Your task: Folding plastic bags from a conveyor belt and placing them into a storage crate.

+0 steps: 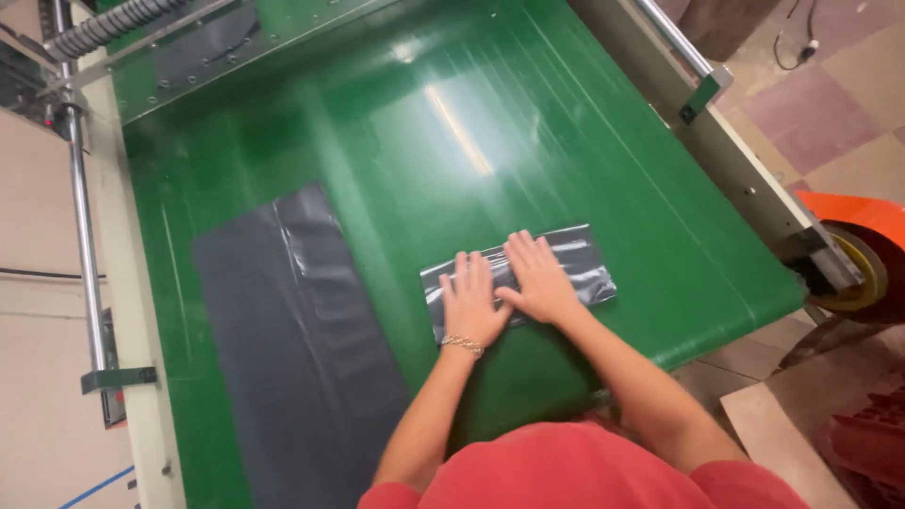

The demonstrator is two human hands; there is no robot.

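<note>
Both my hands are flat, fingers spread, on a folded grey plastic bag (518,278) in the middle of the green conveyor belt (528,123). My left hand (470,300) presses its left half, and my right hand (539,279) sits just beside it, thumbs nearly touching. Nothing's gripped, just palms down. A longer flat grey bag (292,358) lies well apart to the left.
</note>
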